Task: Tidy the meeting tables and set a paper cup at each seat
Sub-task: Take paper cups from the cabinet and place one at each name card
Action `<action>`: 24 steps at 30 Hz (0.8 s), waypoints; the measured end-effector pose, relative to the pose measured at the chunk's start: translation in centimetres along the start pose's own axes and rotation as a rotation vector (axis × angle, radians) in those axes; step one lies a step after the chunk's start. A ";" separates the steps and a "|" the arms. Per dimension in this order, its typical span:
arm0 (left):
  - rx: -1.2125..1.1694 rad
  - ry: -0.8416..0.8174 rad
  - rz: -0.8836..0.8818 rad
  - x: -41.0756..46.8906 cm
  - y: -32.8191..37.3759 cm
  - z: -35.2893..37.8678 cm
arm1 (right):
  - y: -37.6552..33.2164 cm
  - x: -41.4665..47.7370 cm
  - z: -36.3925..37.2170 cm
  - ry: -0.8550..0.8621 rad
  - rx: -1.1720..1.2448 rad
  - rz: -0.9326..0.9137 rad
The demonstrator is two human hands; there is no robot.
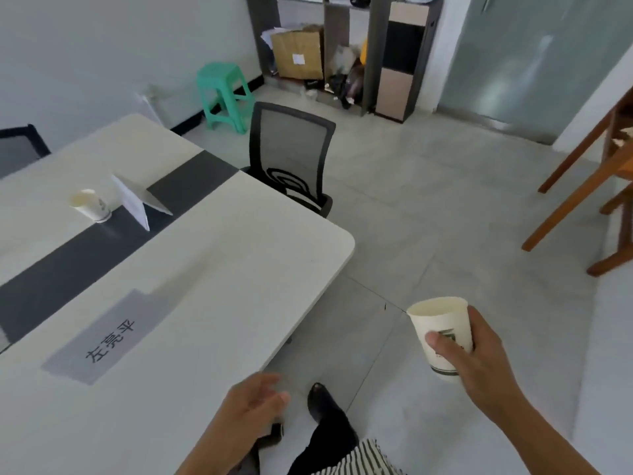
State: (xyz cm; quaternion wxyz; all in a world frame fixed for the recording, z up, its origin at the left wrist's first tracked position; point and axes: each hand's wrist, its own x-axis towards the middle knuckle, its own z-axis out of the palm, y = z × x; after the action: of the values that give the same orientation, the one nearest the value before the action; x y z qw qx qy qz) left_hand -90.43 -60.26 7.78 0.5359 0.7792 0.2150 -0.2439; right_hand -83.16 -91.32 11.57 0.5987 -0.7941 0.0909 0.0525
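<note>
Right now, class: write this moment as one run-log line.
right hand: grips held paper cup, off the table | left hand: open, by table edge | far paper cup: upright on table beside tent card

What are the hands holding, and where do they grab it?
The right hand holds a paper cup by its side wall, thumb across the green print. The left hand holds nothing, fingers loosely curled.
</note>
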 end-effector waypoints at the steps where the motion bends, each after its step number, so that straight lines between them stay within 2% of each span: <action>1: -0.018 0.039 -0.010 1.3 0.4 -0.9 | -0.3 1.6 1.2 -0.027 0.006 0.010; 6: -0.072 0.147 0.046 6.8 5.5 -4.8 | -3.8 8.4 6.3 -0.147 0.001 0.003; 12: -0.019 0.245 0.134 11.1 11.1 -9.0 | -7.2 17.2 10.1 -0.316 0.011 -0.016; 16: -0.124 0.359 0.013 12.2 10.5 -10.5 | -8.2 23.1 13.1 -0.485 -0.039 -0.041; 20: -0.219 0.550 -0.165 11.9 7.8 -10.3 | -9.6 28.9 17.5 -0.715 -0.139 -0.083; 24: -0.185 0.741 -0.368 11.8 5.3 -11.0 | -11.8 32.9 23.5 -0.947 -0.213 -0.152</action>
State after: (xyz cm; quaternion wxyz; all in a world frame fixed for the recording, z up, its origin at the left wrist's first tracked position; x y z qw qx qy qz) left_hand -76.30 -50.80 7.81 0.4376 0.7115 0.5495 -0.0188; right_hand -47.92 -68.30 9.83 0.4919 -0.7442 -0.2554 0.3728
